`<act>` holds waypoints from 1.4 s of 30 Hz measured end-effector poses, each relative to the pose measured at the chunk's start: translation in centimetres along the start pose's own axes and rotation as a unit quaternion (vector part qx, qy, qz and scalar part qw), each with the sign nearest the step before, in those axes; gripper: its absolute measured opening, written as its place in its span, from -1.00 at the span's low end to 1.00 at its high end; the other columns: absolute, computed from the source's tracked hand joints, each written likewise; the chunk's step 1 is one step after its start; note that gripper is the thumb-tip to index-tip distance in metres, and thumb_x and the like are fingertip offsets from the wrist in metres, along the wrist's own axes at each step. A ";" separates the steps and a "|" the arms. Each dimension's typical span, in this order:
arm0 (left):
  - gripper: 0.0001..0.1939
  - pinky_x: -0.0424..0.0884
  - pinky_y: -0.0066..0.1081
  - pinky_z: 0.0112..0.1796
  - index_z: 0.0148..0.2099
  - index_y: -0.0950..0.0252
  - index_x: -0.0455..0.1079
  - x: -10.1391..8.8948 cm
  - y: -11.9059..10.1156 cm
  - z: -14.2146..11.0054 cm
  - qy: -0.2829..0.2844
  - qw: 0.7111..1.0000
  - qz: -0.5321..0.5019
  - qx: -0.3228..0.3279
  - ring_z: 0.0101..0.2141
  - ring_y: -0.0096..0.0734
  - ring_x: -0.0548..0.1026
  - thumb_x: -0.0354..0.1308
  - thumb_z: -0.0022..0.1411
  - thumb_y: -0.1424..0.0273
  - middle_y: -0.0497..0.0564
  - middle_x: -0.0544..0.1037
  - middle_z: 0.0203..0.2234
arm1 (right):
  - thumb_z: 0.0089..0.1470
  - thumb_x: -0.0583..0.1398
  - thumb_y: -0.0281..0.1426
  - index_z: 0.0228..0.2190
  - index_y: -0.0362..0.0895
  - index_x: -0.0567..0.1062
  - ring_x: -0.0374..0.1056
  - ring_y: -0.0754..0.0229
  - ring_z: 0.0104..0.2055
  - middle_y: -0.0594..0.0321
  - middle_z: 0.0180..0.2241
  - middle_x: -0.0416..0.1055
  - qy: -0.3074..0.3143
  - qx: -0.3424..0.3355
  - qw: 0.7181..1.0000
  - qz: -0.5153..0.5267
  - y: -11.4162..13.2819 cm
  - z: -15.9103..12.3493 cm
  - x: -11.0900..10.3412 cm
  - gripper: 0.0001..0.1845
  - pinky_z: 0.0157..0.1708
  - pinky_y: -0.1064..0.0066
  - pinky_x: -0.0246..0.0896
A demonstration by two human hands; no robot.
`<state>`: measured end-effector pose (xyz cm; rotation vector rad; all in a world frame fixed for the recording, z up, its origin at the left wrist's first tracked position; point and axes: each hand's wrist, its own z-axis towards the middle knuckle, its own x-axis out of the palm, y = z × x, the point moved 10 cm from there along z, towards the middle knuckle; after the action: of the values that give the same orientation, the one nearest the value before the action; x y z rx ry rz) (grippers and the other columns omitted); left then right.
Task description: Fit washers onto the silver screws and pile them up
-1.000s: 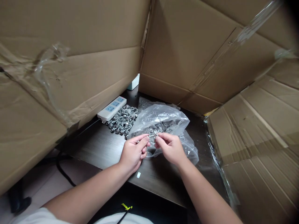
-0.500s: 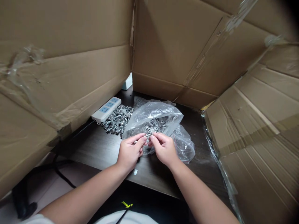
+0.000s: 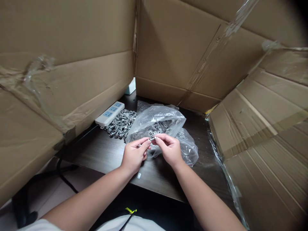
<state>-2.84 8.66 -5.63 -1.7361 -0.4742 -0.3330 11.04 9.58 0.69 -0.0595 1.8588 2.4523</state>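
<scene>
My left hand [image 3: 134, 153] is closed in a pinch on a small silvery bolt [image 3: 153, 139], held level above the near side of a clear plastic bag. At the bolt's other end, the thumb and fingers of my right hand [image 3: 170, 149] are pinched together. Whether a small ring sits between those fingertips is hidden. Behind the hands, the open plastic bag [image 3: 154, 114] contains several metal washers or nuts [image 3: 155, 132]. A pile of bolts [image 3: 122, 123] lies to the left of the bag on the dark table [image 3: 98, 149].
A white power strip [image 3: 110, 114] lies along the far left of the bolts. Tall cardboard walls [image 3: 178, 48] enclose the table at the left, back and right. A tiny white label [image 3: 139, 175] lies near the front edge. Black cable hangs at the lower left.
My right fingertips have shifted slightly on the bolt, and more of its shank shows between the hands. The view has tilted a little; the left hand keeps its pinch.
</scene>
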 end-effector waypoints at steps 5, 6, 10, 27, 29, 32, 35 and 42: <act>-0.54 0.09 -0.63 -0.69 -0.17 0.42 0.54 0.1 0.2 0.0 0.009 1.000 0.008 -0.001 -0.68 -0.67 0.22 0.43 -0.12 0.27 -0.02 0.47 -0.63 | -0.02 0.31 -0.33 -0.30 -0.15 0.57 0.52 0.11 -0.30 0.14 -0.31 0.54 0.014 -0.006 1.000 -0.003 0.1 0.3 -0.6 -0.80 -0.23 0.26 0.49; -0.55 0.11 -0.63 -0.69 -0.17 0.42 0.54 0.2 0.0 0.1 0.013 1.000 0.021 0.006 -0.69 -0.67 0.22 0.42 -0.11 0.26 -0.02 0.47 -0.63 | -0.01 0.30 -0.35 -0.28 -0.14 0.57 0.51 0.12 -0.28 0.13 -0.28 0.53 0.024 -0.024 0.999 -0.015 0.5 0.3 -0.7 -0.79 -0.23 0.27 0.49; -0.62 0.13 -0.62 -0.70 -0.20 0.39 0.56 2.5 -2.1 0.4 0.067 0.993 0.078 0.058 -0.70 -0.68 0.23 0.37 -0.03 0.24 -0.01 0.50 -0.60 | 0.10 0.24 -0.42 -0.23 -0.13 0.59 0.47 0.16 -0.27 0.10 -0.22 0.47 0.061 -0.139 0.983 -0.105 3.8 0.1 -1.4 -0.83 -0.28 0.33 0.46; -0.74 0.28 -0.53 -0.67 -0.22 0.35 0.58 10.8 -2.6 2.4 0.225 0.929 0.248 0.158 -0.69 -0.53 0.36 0.25 0.14 0.27 -0.05 0.50 -0.68 | 0.12 0.19 -0.62 -0.21 -0.09 0.55 0.51 0.25 -0.43 0.22 -0.34 0.52 -0.068 -0.172 0.975 -0.121 4.6 -1.5 -8.3 -0.74 -0.33 0.40 0.49; -0.81 0.43 -0.49 -0.55 -0.25 0.32 0.60 11.0 -3.9 1.9 0.226 0.897 0.298 0.236 -0.56 -0.43 0.51 0.23 0.17 0.32 0.01 0.60 -0.56 | 0.10 0.19 -0.65 -0.18 -0.10 0.55 0.50 0.24 -0.41 0.20 -0.33 0.52 -0.054 -0.194 0.969 -0.146 5.1 -1.6 -8.1 -0.70 -0.31 0.39 0.47; -0.87 0.51 -0.50 -0.40 -0.27 0.30 0.59 12.1 -5.3 0.9 0.259 0.834 0.356 0.333 -0.47 -0.41 0.59 0.21 0.19 0.43 0.00 0.64 -0.48 | 0.09 0.19 -0.66 -0.14 -0.14 0.54 0.49 0.22 -0.37 0.14 -0.31 0.52 -0.032 -0.205 0.962 -0.176 5.1 -1.4 -8.0 -0.68 -0.32 0.37 0.46; -0.87 0.49 -0.53 -0.41 -0.23 0.30 0.58 12.6 -6.0 0.2 0.275 0.796 0.373 0.389 -0.48 -0.45 0.58 0.19 0.21 0.49 0.00 0.64 -0.47 | 0.09 0.18 -0.66 -0.10 -0.17 0.53 0.48 0.18 -0.35 0.10 -0.32 0.52 -0.007 -0.205 0.958 -0.199 4.6 -1.3 -7.5 -0.65 -0.32 0.33 0.45; -0.82 0.51 -0.53 -0.37 -0.15 0.35 0.54 12.5 -6.3 -0.9 0.295 0.757 0.367 0.454 -0.45 -0.45 0.58 0.18 0.20 0.55 0.05 0.64 -0.44 | 0.15 0.16 -0.60 -0.12 -0.13 0.53 0.50 0.23 -0.46 0.25 -0.47 0.54 -0.051 -0.112 0.983 -0.133 2.5 -1.6 -7.9 -0.71 -0.35 0.36 0.47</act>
<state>5.03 10.55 5.81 -0.6685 0.4824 -0.0284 18.71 7.15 3.22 -0.1779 1.4250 2.4140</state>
